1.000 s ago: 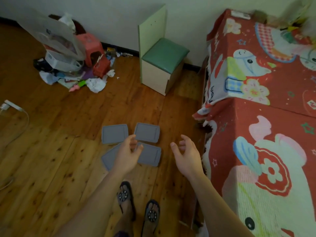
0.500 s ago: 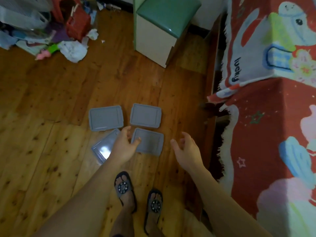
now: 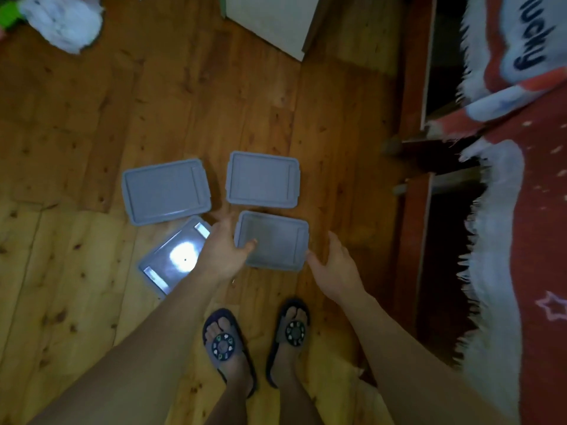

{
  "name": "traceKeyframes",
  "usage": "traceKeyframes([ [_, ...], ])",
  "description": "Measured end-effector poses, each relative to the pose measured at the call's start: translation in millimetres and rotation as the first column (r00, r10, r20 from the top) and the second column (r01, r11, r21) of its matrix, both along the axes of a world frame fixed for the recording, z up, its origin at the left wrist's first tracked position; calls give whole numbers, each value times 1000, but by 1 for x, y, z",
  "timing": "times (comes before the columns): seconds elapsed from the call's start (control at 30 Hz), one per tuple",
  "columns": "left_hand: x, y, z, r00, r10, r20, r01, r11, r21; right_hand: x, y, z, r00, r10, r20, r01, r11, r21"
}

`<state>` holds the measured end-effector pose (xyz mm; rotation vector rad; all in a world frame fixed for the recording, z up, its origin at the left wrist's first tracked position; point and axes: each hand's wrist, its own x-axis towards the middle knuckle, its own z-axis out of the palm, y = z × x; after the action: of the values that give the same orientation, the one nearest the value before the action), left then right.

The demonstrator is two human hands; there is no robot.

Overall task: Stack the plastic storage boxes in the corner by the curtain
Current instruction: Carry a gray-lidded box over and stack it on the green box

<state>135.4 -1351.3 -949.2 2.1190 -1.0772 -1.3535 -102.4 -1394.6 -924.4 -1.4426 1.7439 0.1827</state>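
Nearest: two feet in dark sandals [image 3: 228, 348] on the wood floor [image 3: 76, 302]. Just beyond, left hand [image 3: 222, 256] w/ thumb over the near-left rim of the near-right grey box [image 3: 276, 240]; can't tell if the fingers actually grasp it. Right hand [image 3: 337, 268] just beside that box's near-right corner, fingers released, holding nothing. Near-left box [image 3: 175, 259] tilted, w/ glare. Farther: far-left box [image 3: 165, 191] & far-right box [image 3: 262, 179], apart. Red bedspread [image 3: 540, 210] at right. White bag [image 3: 61, 19] far left.

The left hand [image 3: 222, 256] hides a corner of the near-left grey box [image 3: 171, 259]
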Motion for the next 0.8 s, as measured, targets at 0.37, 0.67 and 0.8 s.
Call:
traceKeyframes([
  [0.37, -14, 2, -145, 976, -113, 187, 104, 993, 57, -15, -15, -148, 999, 1, -36, 3, 995, 96],
  [0.67, -29, -16, -217, 957, -171, 236, 162, 985, 54, -15, -24, -224, 997, -23, 69, 13, 990, 139],
  [0.8, -34, -16, -238, 969, -151, 194, 129, 984, 120, -11, -22, -240, 993, -44, 109, 30, 991, 133],
])
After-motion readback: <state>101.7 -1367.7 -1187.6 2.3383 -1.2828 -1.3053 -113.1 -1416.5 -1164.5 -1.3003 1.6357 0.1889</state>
